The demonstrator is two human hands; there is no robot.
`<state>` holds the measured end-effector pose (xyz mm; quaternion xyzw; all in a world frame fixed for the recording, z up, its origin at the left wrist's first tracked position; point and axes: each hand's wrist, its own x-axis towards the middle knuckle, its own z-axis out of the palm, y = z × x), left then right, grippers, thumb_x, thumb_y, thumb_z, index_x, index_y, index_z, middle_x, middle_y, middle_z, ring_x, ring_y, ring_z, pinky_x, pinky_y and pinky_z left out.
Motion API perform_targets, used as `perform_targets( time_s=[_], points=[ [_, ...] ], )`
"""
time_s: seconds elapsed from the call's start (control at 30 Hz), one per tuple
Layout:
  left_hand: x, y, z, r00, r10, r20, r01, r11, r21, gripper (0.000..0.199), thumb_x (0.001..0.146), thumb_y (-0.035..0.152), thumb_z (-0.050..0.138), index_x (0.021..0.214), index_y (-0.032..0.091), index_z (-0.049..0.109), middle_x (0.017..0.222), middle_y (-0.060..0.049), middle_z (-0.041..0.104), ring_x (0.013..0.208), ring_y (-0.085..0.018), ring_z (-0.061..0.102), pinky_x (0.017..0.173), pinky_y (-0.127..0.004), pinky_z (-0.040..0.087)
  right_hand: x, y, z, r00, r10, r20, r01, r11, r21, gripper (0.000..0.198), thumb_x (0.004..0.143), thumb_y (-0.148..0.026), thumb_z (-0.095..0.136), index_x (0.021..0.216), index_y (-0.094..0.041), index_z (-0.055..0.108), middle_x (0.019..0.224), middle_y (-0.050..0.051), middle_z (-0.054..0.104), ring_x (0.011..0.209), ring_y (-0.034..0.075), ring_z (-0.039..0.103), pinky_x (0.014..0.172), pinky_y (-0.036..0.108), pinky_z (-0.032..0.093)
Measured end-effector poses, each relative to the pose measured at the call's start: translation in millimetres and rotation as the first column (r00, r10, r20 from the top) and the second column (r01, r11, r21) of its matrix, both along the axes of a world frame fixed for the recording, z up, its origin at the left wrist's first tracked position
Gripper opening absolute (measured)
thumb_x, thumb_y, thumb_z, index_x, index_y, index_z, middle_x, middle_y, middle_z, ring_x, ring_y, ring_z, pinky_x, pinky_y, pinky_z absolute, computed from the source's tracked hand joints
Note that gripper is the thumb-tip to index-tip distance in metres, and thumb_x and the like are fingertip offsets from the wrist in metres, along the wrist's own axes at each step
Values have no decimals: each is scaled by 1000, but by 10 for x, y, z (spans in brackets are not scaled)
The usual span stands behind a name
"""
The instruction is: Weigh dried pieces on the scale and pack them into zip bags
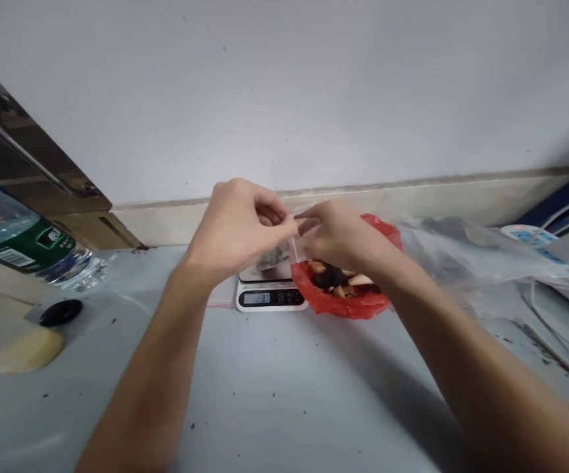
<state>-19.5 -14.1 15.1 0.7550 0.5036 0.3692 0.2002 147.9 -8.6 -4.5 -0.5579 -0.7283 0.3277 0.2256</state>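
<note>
My left hand (245, 220) pinches the upper edge of a small clear plastic bag (275, 258). Dark bits show in the bag's lower part, which is over the plate of a white digital scale (272, 297). The display appears to read 3.7. On the other side of the bag's mouth, my right hand (331, 230) is closed with its fingertips at the plastic. Under my right wrist lies an open red plastic bag (363, 305) holding dried brown, black and pale pieces. My fingers partly hide the small bag's top.
At the left stand a water bottle (28, 236) with a green label and a blurred container (28, 348); a black cap (61, 313) lies near them. Clear plastic bags (452, 256), a power strip (543, 244) and a cable (555, 355) occupy the right. A wall rises behind.
</note>
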Motion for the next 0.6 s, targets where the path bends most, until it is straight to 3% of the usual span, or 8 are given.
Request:
perform_targets(
  time_s=[0.07,0.13,0.2,0.27,0.33,0.43,0.5,0.6],
  points=[
    [-94,58,-20,997,28,68,-33,997,74,13,84,25,73,73,20,78,79,-4,79,80,-21,74,76,-31,58,94,28,7,993,64,-96,-58,997,60,34,76,-20,77,109,-24,72,84,2,71,75,22,65,69,34,50],
    [-212,143,-73,979,120,164,-140,983,118,19,90,36,74,99,21,81,107,-8,82,101,-25,74,90,-35,60,209,74,9,976,133,-173,-106,982,158,71,77,-30,84,143,-27,61,93,2,74,85,24,70,76,35,55],
    [-310,226,-146,955,125,268,-124,992,-21,41,91,42,76,127,23,75,117,-9,80,107,-25,75,96,-39,60,335,124,17,970,165,-179,-122,966,230,94,78,-41,86,162,-29,44,94,2,75,87,25,71,79,36,56],
    [-356,280,-209,920,51,388,26,981,-190,57,89,43,79,141,24,66,109,-9,81,103,-25,77,96,-42,62,474,163,48,974,191,-120,-157,956,246,101,78,-48,84,167,-29,39,90,1,74,82,24,70,78,36,55],
    [-347,301,-241,878,32,477,105,960,-258,66,85,39,84,145,23,62,102,-8,80,99,-25,78,95,-43,63,635,178,109,963,267,-44,-253,945,209,86,80,-52,81,158,-28,54,90,2,76,80,23,69,76,36,55],
    [-265,295,-242,841,89,534,44,972,-230,73,79,32,90,146,22,62,101,-8,79,102,-24,77,97,-43,62,899,154,234,921,388,40,-390,917,81,42,83,-55,76,112,-26,84,91,5,78,78,22,69,72,35,54],
    [-187,283,-240,835,94,542,24,978,-207,73,77,32,92,144,21,65,104,-10,79,106,-25,76,100,-43,61,1061,131,299,915,396,77,-397,918,-10,37,83,-61,75,86,-26,86,81,6,77,70,22,66,66,35,51],
    [-35,263,-271,852,21,524,68,986,-150,55,76,35,92,126,18,77,114,-11,81,114,-26,75,106,-41,59,1218,136,315,942,289,173,-282,957,-66,42,80,-67,78,71,-26,81,65,5,70,59,20,59,57,35,45]
  ],
)
